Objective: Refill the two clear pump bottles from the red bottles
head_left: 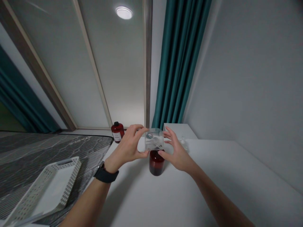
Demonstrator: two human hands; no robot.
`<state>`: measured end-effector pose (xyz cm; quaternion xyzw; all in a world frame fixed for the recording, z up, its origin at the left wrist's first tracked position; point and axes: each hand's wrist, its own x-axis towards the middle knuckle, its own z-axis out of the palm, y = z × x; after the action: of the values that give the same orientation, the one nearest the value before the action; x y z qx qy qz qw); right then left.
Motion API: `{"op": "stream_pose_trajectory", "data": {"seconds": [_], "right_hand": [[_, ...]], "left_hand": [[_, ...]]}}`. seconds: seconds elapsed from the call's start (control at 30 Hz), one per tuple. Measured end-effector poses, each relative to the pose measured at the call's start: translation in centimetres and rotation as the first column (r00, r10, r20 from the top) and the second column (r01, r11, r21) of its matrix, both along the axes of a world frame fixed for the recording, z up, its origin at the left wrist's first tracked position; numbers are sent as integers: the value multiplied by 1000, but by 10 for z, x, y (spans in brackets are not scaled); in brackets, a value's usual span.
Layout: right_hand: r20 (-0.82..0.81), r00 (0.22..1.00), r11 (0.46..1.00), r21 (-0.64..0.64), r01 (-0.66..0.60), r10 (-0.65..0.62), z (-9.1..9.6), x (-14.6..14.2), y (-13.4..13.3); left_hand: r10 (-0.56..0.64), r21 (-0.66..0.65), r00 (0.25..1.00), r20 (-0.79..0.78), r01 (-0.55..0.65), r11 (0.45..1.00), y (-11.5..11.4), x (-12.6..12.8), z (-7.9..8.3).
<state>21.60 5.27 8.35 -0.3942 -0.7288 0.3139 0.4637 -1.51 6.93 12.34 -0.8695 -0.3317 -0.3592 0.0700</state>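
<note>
**Head view**

1. Handling: the small clear rigid plastic box [154, 140] was judged light, stiff and smooth-walled, so prob. slippery and liable to crack if squeezed. Best hold: opposing side walls near the corners, light pressure.
2. Hands: the L hand [129, 146] gripped the box, thumb under the lower left edge, fingers over the top left edge. The R hand [177, 153] was spread open, fingertips at the right wall. Firm contact could not be told.
3. Location: the box was held above the white tabletop [189, 192], w/ a dark red round jar [156, 164] directly at its 6 o'clock. Whether the two touched could not be told.
4. Appearance: see-through, approx. cube-shaped, pale contents indistinct.
5. Surroundings: a red bottle w/ black cap and white label [117, 131] stood at the box's 10 o'clock and a white perforated plastic basket [68, 176] lay at 8 o'clock. A black wristwatch [105, 174] sat on the L wrist.
</note>
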Motion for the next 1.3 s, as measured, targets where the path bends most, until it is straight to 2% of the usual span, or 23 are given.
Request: {"op": "stream_pose_trajectory", "data": {"seconds": [0.23,0.47,0.63,0.8,0.9,0.97,1.03,1.13,1.3], "right_hand": [[24,1000,1000,-19,1,0,-7,-9,-9],[86,996,998,-51,42,-38,-38,-10,-20],[95,993,997,-13,77,-76,-53,-9,-29],[93,979,978,116,172,-183,-67,-6,-35],[48,957,925,275,262,-285,-75,-5,-41],[40,949,886,371,277,-314,-79,-4,-47],[65,945,861,434,263,-321,-82,-4,-51],[113,936,846,474,244,-333,-85,-5,-54],[160,921,834,499,235,-355,-91,-5,-50]], "left_hand": [[46,14,999,-19,-45,999,-11,-15,-3],[64,-28,997,-36,-65,997,-24,-34,-16],[58,-84,998,-20,-60,995,-34,-43,-28],[23,-183,998,56,-13,983,-39,-49,-51],[23,-258,985,170,22,966,-35,-54,-72],[50,-301,954,296,43,953,-31,-57,-86],[67,-352,938,340,61,934,-27,-58,-97],[76,-393,934,349,72,917,-26,-59,-105],[59,-409,928,369,105,906,-33,-55,-109]]}}
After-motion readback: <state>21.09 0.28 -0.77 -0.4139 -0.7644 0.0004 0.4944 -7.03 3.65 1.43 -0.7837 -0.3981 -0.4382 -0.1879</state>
